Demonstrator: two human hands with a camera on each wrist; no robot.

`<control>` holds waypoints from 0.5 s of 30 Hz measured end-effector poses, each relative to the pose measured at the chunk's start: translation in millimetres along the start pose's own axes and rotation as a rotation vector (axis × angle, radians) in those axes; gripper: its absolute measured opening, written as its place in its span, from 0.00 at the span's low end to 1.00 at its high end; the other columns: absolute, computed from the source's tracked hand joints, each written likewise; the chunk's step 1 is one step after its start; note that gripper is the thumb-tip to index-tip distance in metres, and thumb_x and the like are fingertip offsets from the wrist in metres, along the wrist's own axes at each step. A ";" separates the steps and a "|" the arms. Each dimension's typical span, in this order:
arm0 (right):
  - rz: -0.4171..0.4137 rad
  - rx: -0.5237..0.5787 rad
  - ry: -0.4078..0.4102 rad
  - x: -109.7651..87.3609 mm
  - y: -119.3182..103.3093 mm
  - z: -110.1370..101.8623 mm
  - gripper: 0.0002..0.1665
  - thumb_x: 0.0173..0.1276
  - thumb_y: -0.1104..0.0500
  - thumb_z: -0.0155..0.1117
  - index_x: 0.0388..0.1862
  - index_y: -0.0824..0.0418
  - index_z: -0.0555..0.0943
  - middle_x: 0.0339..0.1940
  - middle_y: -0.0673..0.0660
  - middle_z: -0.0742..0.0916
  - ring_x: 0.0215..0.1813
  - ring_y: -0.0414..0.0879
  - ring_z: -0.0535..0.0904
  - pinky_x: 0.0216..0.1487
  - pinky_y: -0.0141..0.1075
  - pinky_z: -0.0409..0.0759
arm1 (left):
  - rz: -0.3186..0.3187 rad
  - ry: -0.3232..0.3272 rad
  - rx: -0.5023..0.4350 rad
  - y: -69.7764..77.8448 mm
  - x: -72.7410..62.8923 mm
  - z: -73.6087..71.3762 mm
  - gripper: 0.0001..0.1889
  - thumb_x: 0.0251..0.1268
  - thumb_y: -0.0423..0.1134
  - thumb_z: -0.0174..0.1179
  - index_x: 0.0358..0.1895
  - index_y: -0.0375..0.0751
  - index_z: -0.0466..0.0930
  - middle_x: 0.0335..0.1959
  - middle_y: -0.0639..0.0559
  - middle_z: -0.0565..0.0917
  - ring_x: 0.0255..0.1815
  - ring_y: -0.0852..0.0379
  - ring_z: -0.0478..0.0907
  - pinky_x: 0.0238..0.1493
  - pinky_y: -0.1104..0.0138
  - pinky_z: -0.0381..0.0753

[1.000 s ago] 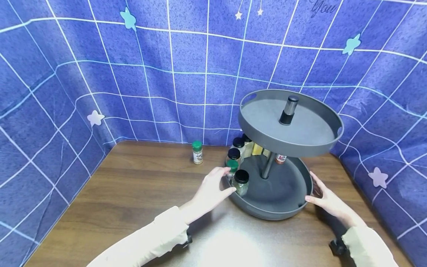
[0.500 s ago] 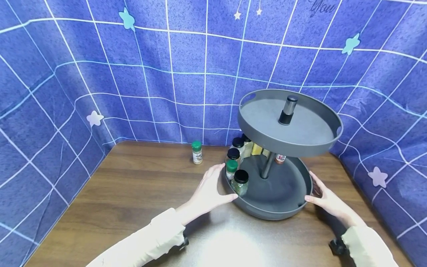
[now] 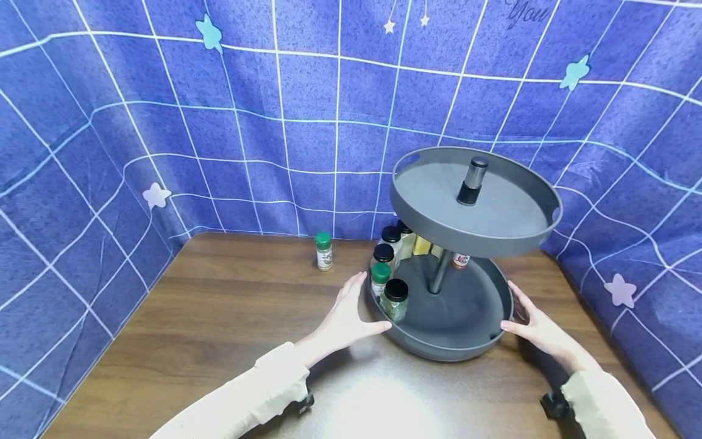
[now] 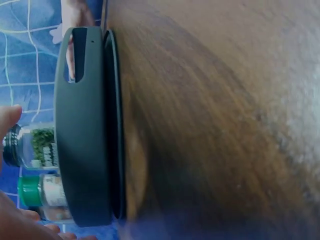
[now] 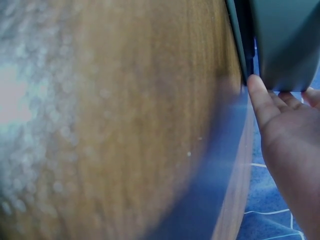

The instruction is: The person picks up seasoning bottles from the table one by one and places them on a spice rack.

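Note:
A dark grey two-tier turntable organizer (image 3: 466, 317) stands on the table at the right. My left hand (image 3: 348, 320) is spread beside the lower tier's left rim, thumb at the front edge. Whether its fingers touch the rim is hard to tell. Just inside that rim stand a black-lidded jar of green herbs (image 3: 395, 300) and a green-capped spice bottle (image 3: 379, 278), both upright; the left wrist view shows the jar (image 4: 42, 145) closer. My right hand (image 3: 540, 335) touches the lower tier's right rim, fingers fairly straight. In the right wrist view, its fingertips (image 5: 255, 85) meet the tray's edge.
Behind the herb jar, several more jars (image 3: 391, 238) line the lower tier's left side, and a red-labelled bottle (image 3: 460, 261) stands beyond the post. A second green-capped spice bottle (image 3: 324, 251) stands on the wooden table (image 3: 236, 305). A blue curtain (image 3: 247, 152) hangs behind.
My left hand has let go of the green-capped spice bottle in the lower tier and drawn back outside the rim. The right hand has stayed at the rim.

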State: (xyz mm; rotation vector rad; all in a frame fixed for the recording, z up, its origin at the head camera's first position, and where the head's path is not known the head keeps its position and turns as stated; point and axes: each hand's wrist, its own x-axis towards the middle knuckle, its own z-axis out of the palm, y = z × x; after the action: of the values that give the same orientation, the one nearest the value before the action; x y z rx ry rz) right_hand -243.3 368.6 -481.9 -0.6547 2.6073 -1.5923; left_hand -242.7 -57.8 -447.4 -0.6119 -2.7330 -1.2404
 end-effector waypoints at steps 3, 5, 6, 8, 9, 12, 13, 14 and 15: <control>0.008 0.000 0.001 -0.3 0.9 -0.2 0.50 0.64 0.70 0.59 0.75 0.68 0.39 0.69 0.82 0.51 0.61 0.16 0.57 0.55 0.12 0.60 | -0.008 -0.009 -0.007 -3.8 2.1 2.3 0.57 0.43 0.60 0.70 0.74 0.40 0.49 0.74 0.42 0.54 0.74 0.47 0.51 0.71 0.52 0.56; 0.014 -0.002 0.002 -0.6 1.4 -0.1 0.50 0.65 0.69 0.59 0.75 0.67 0.39 0.69 0.81 0.51 0.61 0.16 0.57 0.55 0.12 0.60 | -0.013 -0.015 -0.011 -6.3 3.0 3.9 0.56 0.43 0.60 0.70 0.74 0.40 0.50 0.74 0.41 0.54 0.74 0.46 0.51 0.71 0.52 0.56; 0.017 -0.002 0.002 -0.7 1.4 0.0 0.50 0.65 0.69 0.59 0.75 0.67 0.39 0.69 0.81 0.51 0.61 0.15 0.57 0.55 0.12 0.60 | -0.017 -0.017 -0.013 -7.3 3.4 4.6 0.56 0.43 0.59 0.70 0.73 0.39 0.50 0.74 0.41 0.54 0.74 0.46 0.51 0.71 0.51 0.56; 0.022 -0.001 0.004 -0.7 1.3 0.2 0.50 0.65 0.69 0.59 0.75 0.66 0.39 0.70 0.81 0.51 0.61 0.15 0.57 0.55 0.12 0.60 | -0.027 -0.021 -0.013 -9.4 4.2 6.3 0.56 0.43 0.60 0.70 0.73 0.39 0.50 0.73 0.40 0.54 0.74 0.45 0.52 0.70 0.50 0.57; 0.023 0.000 0.005 -0.7 0.8 0.3 0.50 0.65 0.69 0.59 0.75 0.66 0.39 0.69 0.81 0.51 0.61 0.15 0.57 0.55 0.12 0.60 | -0.031 -0.023 -0.014 -10.0 4.6 7.2 0.56 0.43 0.60 0.70 0.73 0.39 0.50 0.73 0.40 0.54 0.73 0.44 0.52 0.70 0.50 0.57; 0.017 0.011 0.005 -0.7 -1.8 0.5 0.50 0.65 0.70 0.59 0.75 0.67 0.39 0.70 0.81 0.50 0.60 0.16 0.57 0.55 0.12 0.61 | -0.044 -0.028 -0.028 -10.9 5.8 9.8 0.56 0.43 0.59 0.70 0.73 0.38 0.50 0.73 0.39 0.54 0.73 0.43 0.53 0.70 0.49 0.58; 0.014 0.010 0.005 -0.7 -2.9 0.6 0.50 0.64 0.70 0.59 0.75 0.67 0.39 0.69 0.81 0.50 0.60 0.16 0.57 0.55 0.12 0.61 | -0.048 -0.030 -0.035 -10.9 6.1 10.7 0.56 0.43 0.59 0.70 0.73 0.38 0.50 0.73 0.39 0.55 0.73 0.43 0.53 0.69 0.49 0.58; 0.012 0.006 0.005 -0.8 -3.9 0.6 0.50 0.64 0.70 0.59 0.75 0.67 0.38 0.69 0.81 0.50 0.60 0.16 0.57 0.54 0.12 0.61 | -0.052 -0.033 -0.039 -10.5 6.3 11.4 0.56 0.43 0.59 0.70 0.73 0.38 0.50 0.73 0.39 0.55 0.73 0.42 0.53 0.70 0.49 0.57; 0.010 0.004 0.006 -0.9 -4.9 0.6 0.51 0.64 0.70 0.59 0.75 0.67 0.38 0.69 0.82 0.50 0.60 0.16 0.57 0.54 0.12 0.61 | -0.052 -0.035 -0.040 -10.2 6.5 12.3 0.56 0.43 0.59 0.70 0.73 0.38 0.50 0.73 0.38 0.55 0.73 0.42 0.53 0.69 0.48 0.57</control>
State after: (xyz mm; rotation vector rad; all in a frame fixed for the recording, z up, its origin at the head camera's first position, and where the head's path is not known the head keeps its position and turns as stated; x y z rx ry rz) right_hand -240.6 366.5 -478.2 -0.6369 2.6074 -1.5987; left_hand -251.4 -52.7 -461.3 -0.5754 -2.7754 -1.3116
